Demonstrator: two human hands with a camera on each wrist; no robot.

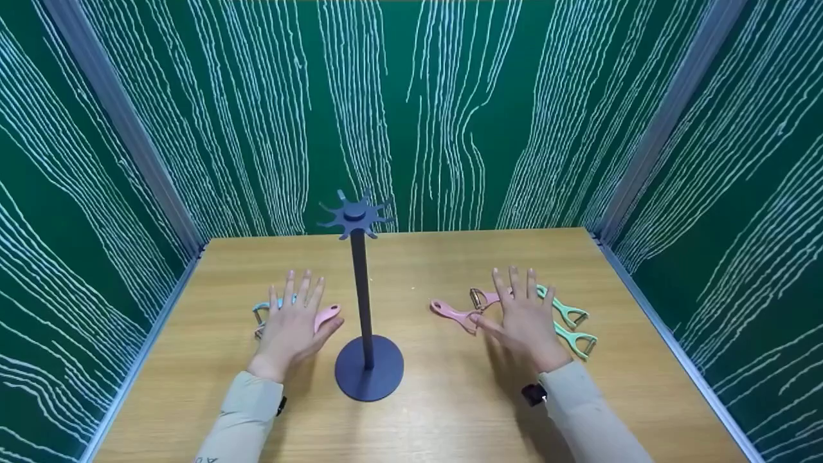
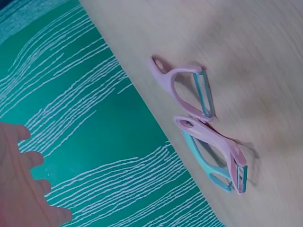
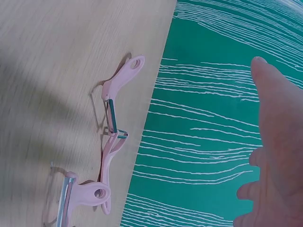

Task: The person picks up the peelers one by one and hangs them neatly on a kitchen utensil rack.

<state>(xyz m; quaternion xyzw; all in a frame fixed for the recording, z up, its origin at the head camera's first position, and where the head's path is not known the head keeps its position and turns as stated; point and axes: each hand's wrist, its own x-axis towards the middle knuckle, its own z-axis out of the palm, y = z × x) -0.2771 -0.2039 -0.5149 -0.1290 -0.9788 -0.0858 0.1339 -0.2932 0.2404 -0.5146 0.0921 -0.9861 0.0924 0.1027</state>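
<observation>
My left hand (image 1: 292, 329) is held out flat with its fingers spread. It partly covers a blue peeler (image 1: 260, 307) and a pink peeler (image 1: 328, 314). In the left wrist view, a pink peeler (image 2: 215, 138) lies across a turquoise one (image 2: 201, 158), beside another pink peeler (image 2: 173, 85). My right hand (image 1: 526, 325), also spread and holding nothing, overlaps a pink peeler (image 1: 488, 297) and two green peelers (image 1: 561, 308) in the head view. Its thumb appears right at another pink peeler (image 1: 453, 313). The right wrist view shows several pink peelers (image 3: 124, 78) in a chain-like cluster.
Between the hands stands a dark stand with a round base (image 1: 350, 379), an upright post (image 1: 362, 296) and a ring of hooks (image 1: 355, 215) on top. Green panels with white wavy lines (image 1: 437, 116) enclose the wooden table (image 1: 443, 411) at the back and sides.
</observation>
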